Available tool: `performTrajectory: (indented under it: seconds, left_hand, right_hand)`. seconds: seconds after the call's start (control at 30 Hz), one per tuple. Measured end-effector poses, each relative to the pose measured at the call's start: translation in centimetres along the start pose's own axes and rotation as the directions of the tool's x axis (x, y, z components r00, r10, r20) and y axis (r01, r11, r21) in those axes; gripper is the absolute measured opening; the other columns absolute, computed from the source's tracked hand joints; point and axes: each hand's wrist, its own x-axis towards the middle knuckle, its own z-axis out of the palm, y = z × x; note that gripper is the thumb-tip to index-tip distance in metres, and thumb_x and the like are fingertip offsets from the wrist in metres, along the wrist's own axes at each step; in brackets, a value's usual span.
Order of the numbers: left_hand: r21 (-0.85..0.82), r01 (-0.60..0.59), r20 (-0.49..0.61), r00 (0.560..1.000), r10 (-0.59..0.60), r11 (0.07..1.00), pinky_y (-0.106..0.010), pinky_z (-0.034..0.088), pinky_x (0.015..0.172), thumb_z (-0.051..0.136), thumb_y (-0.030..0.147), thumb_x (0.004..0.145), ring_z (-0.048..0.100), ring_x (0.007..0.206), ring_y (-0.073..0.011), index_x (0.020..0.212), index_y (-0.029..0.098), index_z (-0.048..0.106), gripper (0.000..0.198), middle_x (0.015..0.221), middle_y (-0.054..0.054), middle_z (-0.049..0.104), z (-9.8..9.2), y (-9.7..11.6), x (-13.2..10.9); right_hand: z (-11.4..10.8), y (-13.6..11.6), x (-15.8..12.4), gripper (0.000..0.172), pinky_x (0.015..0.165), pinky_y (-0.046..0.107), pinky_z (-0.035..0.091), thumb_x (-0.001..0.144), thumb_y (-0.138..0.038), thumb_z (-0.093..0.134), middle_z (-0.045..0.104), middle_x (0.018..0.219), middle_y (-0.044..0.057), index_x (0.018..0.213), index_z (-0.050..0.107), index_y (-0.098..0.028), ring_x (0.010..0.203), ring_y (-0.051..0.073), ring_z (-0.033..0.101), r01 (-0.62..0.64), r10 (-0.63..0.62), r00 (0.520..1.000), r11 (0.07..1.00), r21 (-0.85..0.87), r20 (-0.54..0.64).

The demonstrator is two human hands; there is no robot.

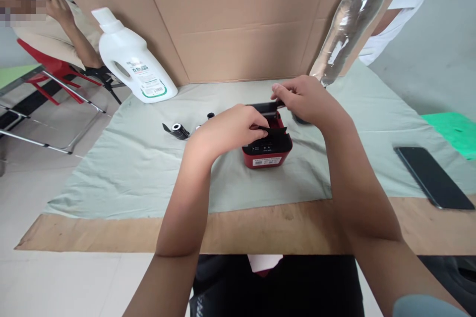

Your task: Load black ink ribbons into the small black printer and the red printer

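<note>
A small red and black box-shaped device (267, 160), perhaps a label printer, stands on the cloth with its top raised. My left hand (232, 126) reaches over it from the left, its thumb and fingers pinching a thin black strip (277, 131) above the opening. Behind that strip tilts a dark lid (265, 108). At the lid's right end my right hand (307, 96) is closed, thumb against fingers; the dark part it grips is mostly hidden. Left of the device lies a black-and-white roll (180, 131) with a loose dark tail, near a smaller dark roll (210, 116).
A white detergent bottle (137, 64) stands back left, a clear water bottle (351, 25) back right, both before a cardboard panel (241, 20). A phone (433, 176) and a green item (451, 131) lie right. Two people are beyond the table, one seated left.
</note>
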Motion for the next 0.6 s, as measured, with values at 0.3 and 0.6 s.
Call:
performTrajectory:
  seconds: [0.3, 0.6]
  left_hand:
    - [-0.057, 0.034, -0.129, 0.991, -0.041, 0.998, -0.034, 0.041, 0.067, 0.049, 0.041, 0.098, 0.060, 0.072, -0.0197, 0.091, 0.024, 0.074, 0.030, 0.077, -0.004, 0.065, 0.1, -1.3, 0.8]
    - [-0.113, 0.368, 0.134, 0.926, -0.352, 0.923, -0.031, 0.053, 0.072, 0.077, 0.053, 0.074, 0.074, 0.092, -0.0260, 0.169, 0.027, 0.023, 0.112, 0.120, -0.012, 0.078, -0.4, -5.4, 1.5]
  right_hand:
    - [-1.2, -0.9, -1.1, 0.080, 0.078, 0.048, 0.056, 0.095, -0.089, 0.038, 0.081, 0.096, 0.014, 0.085, 0.075, -0.020, 0.059, 0.025, 0.071, -0.245, 0.242, 0.916, 0.969, -0.032, 0.321]
    - [-0.5, 0.8, -1.3, 0.079, 0.085, 0.049, 0.056, 0.086, -0.096, 0.045, 0.077, 0.077, 0.012, 0.086, 0.078, -0.024, 0.073, 0.032, 0.075, -0.195, 0.183, 0.948, 0.980, 0.021, 0.261]
